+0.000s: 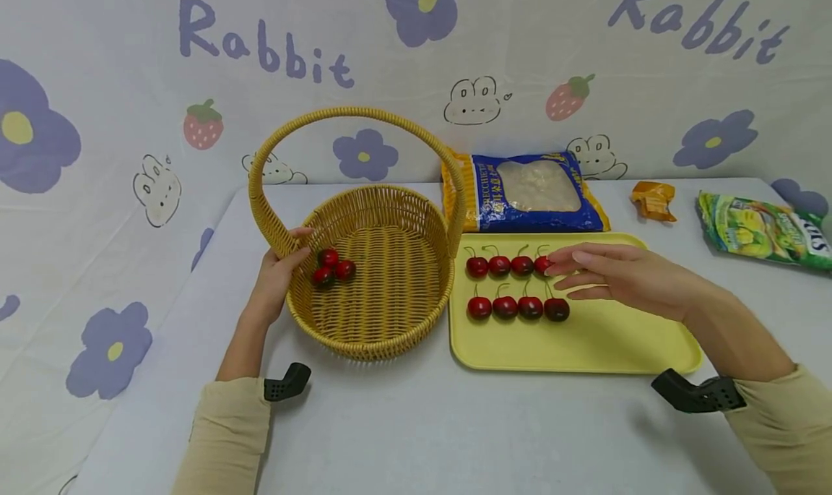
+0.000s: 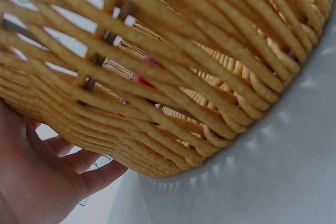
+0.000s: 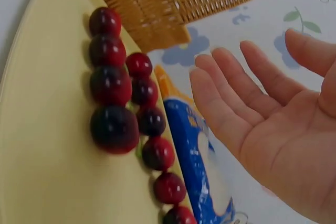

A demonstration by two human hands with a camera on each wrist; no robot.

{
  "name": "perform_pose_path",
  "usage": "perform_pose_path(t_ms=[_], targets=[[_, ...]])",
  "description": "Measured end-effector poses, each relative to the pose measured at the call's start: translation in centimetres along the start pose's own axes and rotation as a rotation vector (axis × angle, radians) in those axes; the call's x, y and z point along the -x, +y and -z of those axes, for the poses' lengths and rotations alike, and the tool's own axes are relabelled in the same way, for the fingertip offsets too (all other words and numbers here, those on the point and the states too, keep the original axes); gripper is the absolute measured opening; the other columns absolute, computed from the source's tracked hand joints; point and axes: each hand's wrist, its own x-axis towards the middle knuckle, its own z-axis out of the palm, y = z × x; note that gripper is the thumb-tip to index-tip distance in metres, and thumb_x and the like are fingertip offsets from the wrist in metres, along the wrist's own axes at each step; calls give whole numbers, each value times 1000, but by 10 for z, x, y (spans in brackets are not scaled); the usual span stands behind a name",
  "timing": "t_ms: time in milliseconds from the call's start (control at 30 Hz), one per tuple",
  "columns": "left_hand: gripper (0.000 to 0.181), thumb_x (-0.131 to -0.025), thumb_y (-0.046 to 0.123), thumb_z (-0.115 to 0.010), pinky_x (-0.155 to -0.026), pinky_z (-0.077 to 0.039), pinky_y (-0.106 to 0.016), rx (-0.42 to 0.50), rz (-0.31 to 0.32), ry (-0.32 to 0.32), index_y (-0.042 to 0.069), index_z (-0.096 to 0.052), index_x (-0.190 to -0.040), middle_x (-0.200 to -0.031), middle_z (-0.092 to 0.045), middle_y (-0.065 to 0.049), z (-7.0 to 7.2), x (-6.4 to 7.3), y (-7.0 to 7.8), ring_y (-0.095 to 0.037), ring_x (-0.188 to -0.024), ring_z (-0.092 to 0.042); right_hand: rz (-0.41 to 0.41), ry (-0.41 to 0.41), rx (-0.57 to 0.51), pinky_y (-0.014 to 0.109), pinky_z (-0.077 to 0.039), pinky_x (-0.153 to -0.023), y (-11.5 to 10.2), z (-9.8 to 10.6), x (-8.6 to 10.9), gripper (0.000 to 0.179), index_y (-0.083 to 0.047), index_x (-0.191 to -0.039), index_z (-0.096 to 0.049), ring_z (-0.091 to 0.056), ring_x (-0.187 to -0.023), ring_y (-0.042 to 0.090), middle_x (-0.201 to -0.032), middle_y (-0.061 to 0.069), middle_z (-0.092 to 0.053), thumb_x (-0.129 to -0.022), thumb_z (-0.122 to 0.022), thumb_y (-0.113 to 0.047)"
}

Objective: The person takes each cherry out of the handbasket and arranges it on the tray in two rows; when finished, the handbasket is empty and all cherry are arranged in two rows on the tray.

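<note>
A round wicker basket [image 1: 390,339] with a tall arched handle stands left of centre. My left hand [image 1: 276,282] grips its left rim at the foot of the handle, and the left wrist view shows fingers [image 2: 102,177] against the outer weave. Three red cherries [image 1: 334,267] lie together inside, near that hand. On the yellow tray [image 1: 611,347] several dark red cherries [image 1: 505,307] with stems line up in two rows. Over the tray hovers my right hand [image 1: 640,274], fingers extended and holding nothing, hiding part of the back row in the head view.
A blue and yellow pasta bag [image 1: 539,195] lies behind the tray. Farther right are a small orange packet [image 1: 653,200] and a green snack bag [image 1: 763,227]. A printed cloth [image 1: 403,90] hangs behind the white table.
</note>
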Motion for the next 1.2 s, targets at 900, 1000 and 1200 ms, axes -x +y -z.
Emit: perform_pose_path(t_ms=[900,1000,1200], targets=[[40,-101,11,-42,-109,-20,-40,21,11,-4,-2,-40,-139,-145,-35,-14,0,0,-1,-24,-134,-30,8,-135,-146,46,-38,-100,-52,-98,-117,43,4,-139,-38,-50,-115,34,-131,22,-48,-104,-40,-20],[40,-101,11,-42,-109,-20,-40,23,11,-6,-2,-40,-139,-145,-35,-14,0,0,-1,-24,-134,-29,-8,-107,-196,47,-37,-101,-56,-106,-130,42,4,-140,-38,-53,-111,30,-128,22,-50,-104,-39,-19],[40,-101,10,-42,-109,-20,-40,26,2,-7,-2,-41,-139,-145,-36,-14,0,-1,-2,-24,-133,-30,-39,-46,-255,45,-37,-101,-61,-116,-155,43,2,-141,-38,-54,-108,29,-123,17,-53,-105,-38,-20]])
